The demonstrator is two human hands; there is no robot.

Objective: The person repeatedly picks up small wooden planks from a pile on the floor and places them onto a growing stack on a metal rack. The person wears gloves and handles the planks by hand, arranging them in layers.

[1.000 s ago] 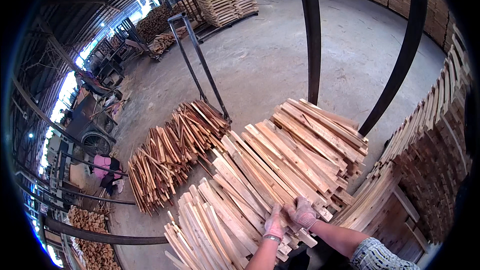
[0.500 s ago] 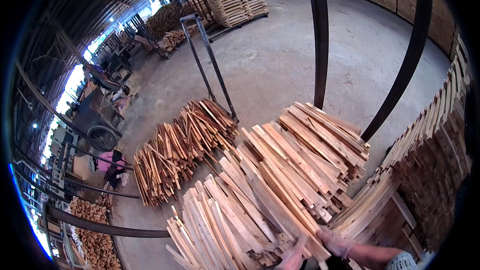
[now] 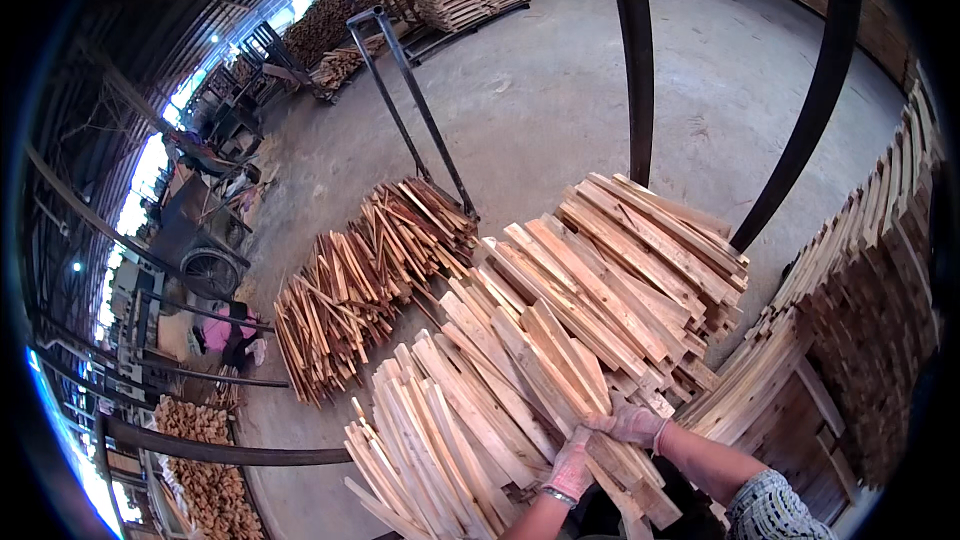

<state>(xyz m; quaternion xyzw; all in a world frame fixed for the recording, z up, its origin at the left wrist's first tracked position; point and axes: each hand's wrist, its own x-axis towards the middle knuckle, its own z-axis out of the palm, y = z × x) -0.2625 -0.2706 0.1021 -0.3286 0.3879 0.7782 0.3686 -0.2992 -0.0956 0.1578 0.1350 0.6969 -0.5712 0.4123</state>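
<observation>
Several pale wooden slats (image 3: 565, 370) are gathered in my two hands, tilted over the pile with their near ends toward my body. My left hand (image 3: 570, 468) closes on the bundle's left side, a band around its wrist. From the right, my right hand (image 3: 636, 424) wraps over the slats close to the left hand; a patterned sleeve covers that forearm. Beneath and beyond lies a large pile of light slats (image 3: 620, 290), most pointing away from me. The bundle hides part of this pile and my finger ends.
Left of the pile lies a heap of thin reddish sticks (image 3: 370, 285). Dark metal uprights (image 3: 632, 70) rise behind it, and a metal handle frame (image 3: 408, 70) stands farther back. Tall stacked boards (image 3: 860, 310) are on the right. A person in pink (image 3: 228, 332) crouches at left.
The slats in my hands have moved up and fanned out over the pile. Both hands have come farther into view and closer together. The whole view has shifted slightly.
</observation>
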